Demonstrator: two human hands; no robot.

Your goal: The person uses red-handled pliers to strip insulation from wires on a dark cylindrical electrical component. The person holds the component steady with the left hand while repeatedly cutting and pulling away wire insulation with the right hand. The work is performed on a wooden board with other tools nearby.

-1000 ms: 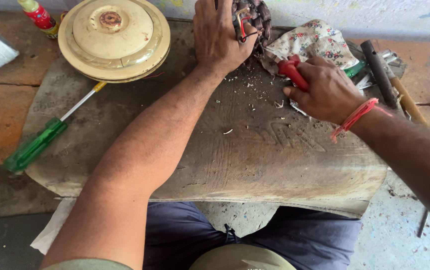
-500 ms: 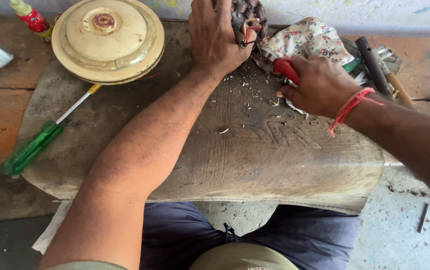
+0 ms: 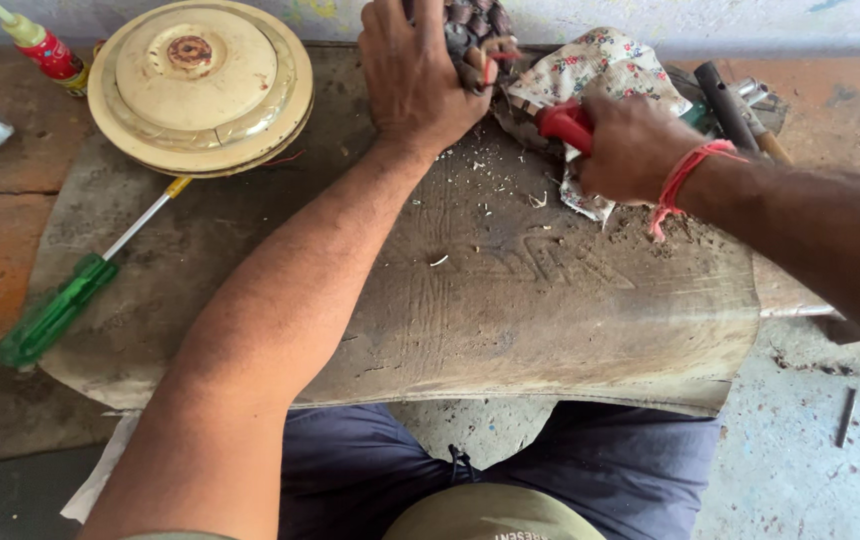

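Since a moment ago both hands have drawn closer together at the far edge of the worn mat (image 3: 510, 300): the right hand (image 3: 635, 145) has slid left and up toward the wound motor coil (image 3: 475, 30), and the whole scene sits a little lower in view. That right hand is clenched around a red-handled tool (image 3: 565, 122), whose working end is hidden under the knuckles, so I cannot tell what kind of tip it has. A red thread band circles the wrist. The left hand (image 3: 415, 75) lies palm down, fingers curled over the coil, pinning it against the back edge of the bench, right by the wall. A floral rag (image 3: 605, 65) is bunched just behind and under the right hand, touching the coil.

Left of the left forearm, a round cream metal cover (image 3: 200, 85) rests with its rim overlapping the mat's far left corner. A green-handled screwdriver (image 3: 70, 300) lies diagonally, its shaft tip touching the cover's lower rim. A small red-capped bottle (image 3: 45, 45) stands at the far left edge. Dark tools (image 3: 725, 95) crowd the right rear corner. Between the arms, the middle of the mat lies open, scattered with pale chips.
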